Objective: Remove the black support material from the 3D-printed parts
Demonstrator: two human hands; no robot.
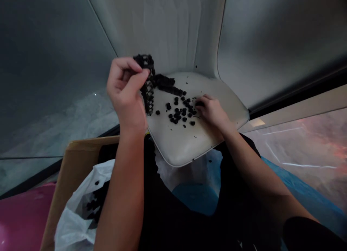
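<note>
Raised over the left side of a pale seat, my left hand pinches a black openwork lattice strip between thumb and fingers, and the strip hangs down. My right hand rests low at the right edge of a scatter of small black round pieces. Its fingers are curled together around a dark spot; what that is, I cannot make out. Behind the scatter lie dark strips or rolls, partly overlapping. Tiny black crumbs are strewn about the seat.
The seat's backrest rises behind, between grey panels. At lower left, a cardboard box holds a white plastic bag with black pieces in it. A pink object stands left of the box. Blue plastic lies at the right.
</note>
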